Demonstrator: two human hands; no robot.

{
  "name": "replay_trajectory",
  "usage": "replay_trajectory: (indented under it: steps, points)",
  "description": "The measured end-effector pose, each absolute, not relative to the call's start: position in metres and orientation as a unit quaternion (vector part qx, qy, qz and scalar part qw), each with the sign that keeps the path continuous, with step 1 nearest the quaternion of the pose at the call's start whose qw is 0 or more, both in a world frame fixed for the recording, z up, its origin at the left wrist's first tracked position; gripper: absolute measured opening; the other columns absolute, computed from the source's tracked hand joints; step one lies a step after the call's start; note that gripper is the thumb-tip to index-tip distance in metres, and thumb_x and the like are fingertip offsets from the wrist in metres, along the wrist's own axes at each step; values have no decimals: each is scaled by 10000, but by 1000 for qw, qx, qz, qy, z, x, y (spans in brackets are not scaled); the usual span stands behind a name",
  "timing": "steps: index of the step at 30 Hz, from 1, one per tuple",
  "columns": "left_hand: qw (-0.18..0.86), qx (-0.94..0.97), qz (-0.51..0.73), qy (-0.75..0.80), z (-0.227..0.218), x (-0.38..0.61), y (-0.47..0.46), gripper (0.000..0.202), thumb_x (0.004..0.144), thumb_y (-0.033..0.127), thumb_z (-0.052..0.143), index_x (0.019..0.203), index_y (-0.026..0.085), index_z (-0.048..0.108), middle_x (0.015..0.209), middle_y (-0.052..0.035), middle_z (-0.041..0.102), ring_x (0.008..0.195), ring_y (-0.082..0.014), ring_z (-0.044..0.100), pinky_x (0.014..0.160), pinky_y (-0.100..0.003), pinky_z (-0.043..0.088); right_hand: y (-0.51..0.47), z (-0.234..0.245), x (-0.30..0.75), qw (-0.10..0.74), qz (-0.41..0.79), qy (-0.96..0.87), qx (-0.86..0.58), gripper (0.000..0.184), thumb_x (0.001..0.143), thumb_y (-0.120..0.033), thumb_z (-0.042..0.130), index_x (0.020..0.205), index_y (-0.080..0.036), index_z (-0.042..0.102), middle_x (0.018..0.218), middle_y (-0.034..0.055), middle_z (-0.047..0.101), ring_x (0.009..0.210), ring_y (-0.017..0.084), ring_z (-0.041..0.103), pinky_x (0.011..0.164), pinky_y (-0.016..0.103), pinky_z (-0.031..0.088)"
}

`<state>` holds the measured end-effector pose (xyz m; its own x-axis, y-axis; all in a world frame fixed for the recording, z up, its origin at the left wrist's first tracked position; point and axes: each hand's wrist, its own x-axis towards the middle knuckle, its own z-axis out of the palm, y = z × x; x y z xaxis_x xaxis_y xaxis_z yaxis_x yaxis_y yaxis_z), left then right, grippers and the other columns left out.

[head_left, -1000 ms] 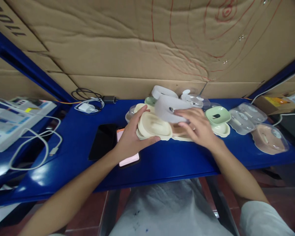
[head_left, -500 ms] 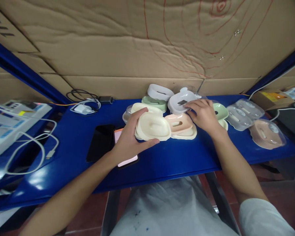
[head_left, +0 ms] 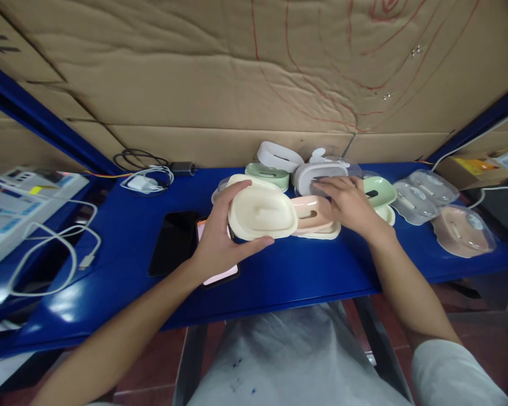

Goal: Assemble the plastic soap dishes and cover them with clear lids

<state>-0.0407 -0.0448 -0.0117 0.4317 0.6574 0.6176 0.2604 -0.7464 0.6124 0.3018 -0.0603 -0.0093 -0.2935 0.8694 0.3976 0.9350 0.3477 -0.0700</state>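
My left hand (head_left: 217,237) is closed around a cream plastic soap dish (head_left: 261,212) and holds it tilted a little above the blue table (head_left: 279,270). My right hand (head_left: 347,202) rests palm down on a white soap dish (head_left: 311,174), fingers on its top. Between the two hands a pink dish (head_left: 311,213) sits on a cream one. Green dishes (head_left: 266,173) and another white dish (head_left: 278,155) lie behind them, near the cardboard wall.
Two phones lie left of my left hand, a black one (head_left: 173,241) and one with a lit screen (head_left: 220,275). Clear lids (head_left: 423,197) and a pink covered dish (head_left: 462,231) sit at right. A charger and cables (head_left: 146,180) lie at back left.
My left hand has lifted the cream dish off the pile and tilted it. My right hand set the white dish down at the back and now rests on it.
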Motion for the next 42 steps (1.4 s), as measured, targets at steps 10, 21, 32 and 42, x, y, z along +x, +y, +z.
replay_trajectory:
  steps: [10, 21, 32, 42]
  points:
    - [221, 824, 437, 284, -16, -37, -47, 965, 830, 655, 865, 1596, 299, 398, 1601, -142, 524, 1490, -384, 520, 1261, -610, 416, -89, -4, 232, 317, -14, -865, -389, 508, 1105, -503, 520, 1566, -289, 550, 1500, 109, 674, 1365, 309, 638, 1139, 502, 476]
    - [225, 801, 506, 227, -15, -33, -50, 836, 856, 798, 750, 1480, 373, 391, 1590, -114, 523, 1510, -376, 509, 1248, -679, 415, -96, -3, 221, 366, 71, -870, -321, 661, 987, -570, 723, 1581, -340, 547, 1494, 92, 676, 1388, 304, 632, 1177, 516, 502]
    - [250, 781, 523, 233, -12, -36, -48, 710, 961, 755, 626, 1538, 496, 303, 1736, -44, 342, 1426, -333, 581, 1060, -571, 591, -87, 2, 246, 357, -121, -809, -451, 212, 1079, -350, 600, 1217, -295, 752, 1543, 55, 657, 1171, 276, 727, 1026, 478, 481]
    - [266, 759, 541, 245, -15, -38, -46, 499, 1054, 590, 590, 1506, 416, 469, 1525, -70, 543, 1284, -293, 625, 978, -496, 587, -59, 3, 315, 247, -92, -724, -638, 325, 1044, -424, 579, 1254, -260, 765, 1511, 116, 668, 1333, 400, 641, 1096, 612, 467]
